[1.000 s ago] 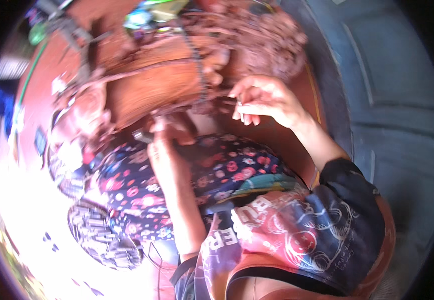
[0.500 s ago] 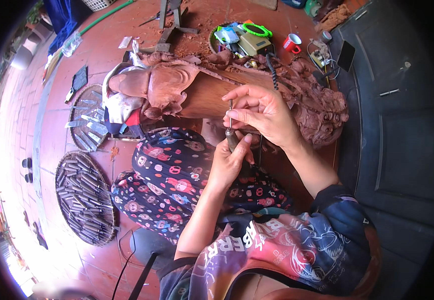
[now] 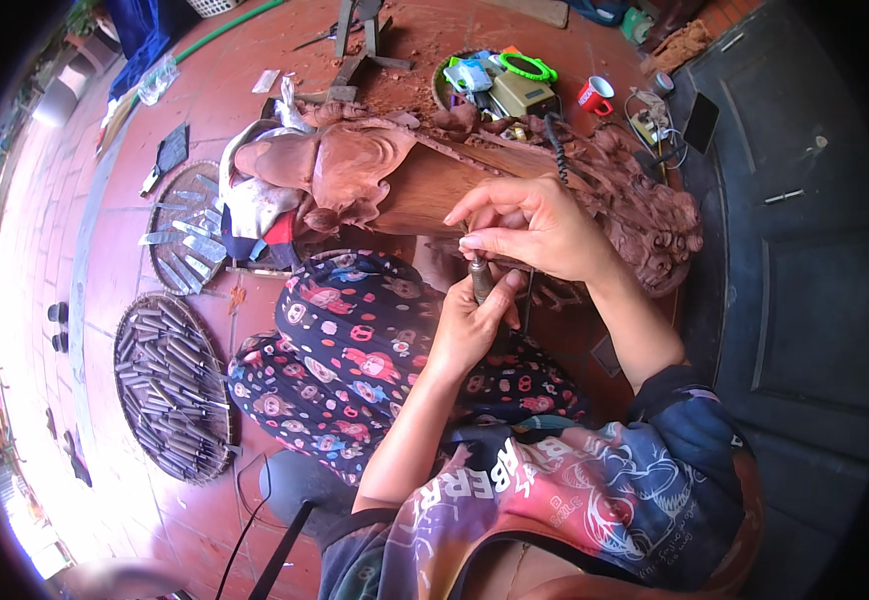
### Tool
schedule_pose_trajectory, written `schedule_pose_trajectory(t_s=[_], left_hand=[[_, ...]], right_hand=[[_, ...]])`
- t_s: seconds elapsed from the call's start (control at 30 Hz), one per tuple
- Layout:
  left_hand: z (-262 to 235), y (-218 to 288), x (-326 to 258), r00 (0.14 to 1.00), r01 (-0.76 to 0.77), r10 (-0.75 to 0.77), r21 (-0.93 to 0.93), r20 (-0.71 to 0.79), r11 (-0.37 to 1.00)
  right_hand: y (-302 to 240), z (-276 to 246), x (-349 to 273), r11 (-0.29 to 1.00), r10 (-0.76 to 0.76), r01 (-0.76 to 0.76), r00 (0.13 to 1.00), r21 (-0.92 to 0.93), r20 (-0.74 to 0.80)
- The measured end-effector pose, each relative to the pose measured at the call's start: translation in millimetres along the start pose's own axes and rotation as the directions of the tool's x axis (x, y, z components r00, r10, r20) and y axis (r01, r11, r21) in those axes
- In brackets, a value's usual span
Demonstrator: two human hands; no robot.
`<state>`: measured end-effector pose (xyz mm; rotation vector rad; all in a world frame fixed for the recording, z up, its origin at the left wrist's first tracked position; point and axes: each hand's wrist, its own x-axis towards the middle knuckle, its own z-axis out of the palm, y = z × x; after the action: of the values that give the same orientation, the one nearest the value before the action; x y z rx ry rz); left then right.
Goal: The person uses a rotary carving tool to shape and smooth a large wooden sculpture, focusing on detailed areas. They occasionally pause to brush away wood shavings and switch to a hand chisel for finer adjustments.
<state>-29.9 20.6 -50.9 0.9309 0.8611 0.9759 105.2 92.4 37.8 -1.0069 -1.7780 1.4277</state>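
Observation:
A large reddish-brown wooden carving (image 3: 395,175) lies across the floor in front of my knees. My left hand (image 3: 470,325) is wrapped around a slim dark rotary tool handpiece (image 3: 481,278), held upright just below the carving. My right hand (image 3: 535,225) is above it, thumb and fingers pinched at the tool's top end. A black cable (image 3: 558,140) runs from behind my right hand up over the carving. My legs in patterned trousers (image 3: 355,350) lie beneath both hands.
Two round woven trays hold several metal chisels, one at the left (image 3: 170,385) and one higher up (image 3: 187,225). A basket of tools (image 3: 500,85), a red mug (image 3: 595,97) and a dark door panel (image 3: 795,270) sit at the back and right. A green hose (image 3: 240,22) crosses the tiled floor.
The view has swung from a blurred close look to a steadier one. My left hand has risen to grip the handpiece, and my right hand has come down onto its tip.

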Motion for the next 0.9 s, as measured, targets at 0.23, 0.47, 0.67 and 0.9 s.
schedule_pose_trajectory(t_s=[0.23, 0.47, 0.67, 0.9], left_hand=[[-2, -7, -1, 0.994, -0.088, 0.08, -0.119, -0.074, 0.989], [-21, -5, 3, 0.986, -0.087, 0.166, -0.776, 0.023, 0.624], [-23, 41, -6, 0.966, -0.157, 0.231, -0.453, 0.113, 0.878], [-22, 47, -7, 0.805, -0.395, 0.576, -0.594, 0.145, 0.701]], right_hand=[[3, 5, -6, 0.943, -0.134, 0.144, 0.99, -0.3, 0.053], [60, 38, -61, 0.993, -0.031, 0.003, 0.97, -0.115, -0.242], [47, 34, -66, 0.705, 0.22, -0.363, 0.929, 0.61, 0.298], [16, 37, -53, 0.244, -0.069, -0.648, 0.731, 0.722, 0.679]])
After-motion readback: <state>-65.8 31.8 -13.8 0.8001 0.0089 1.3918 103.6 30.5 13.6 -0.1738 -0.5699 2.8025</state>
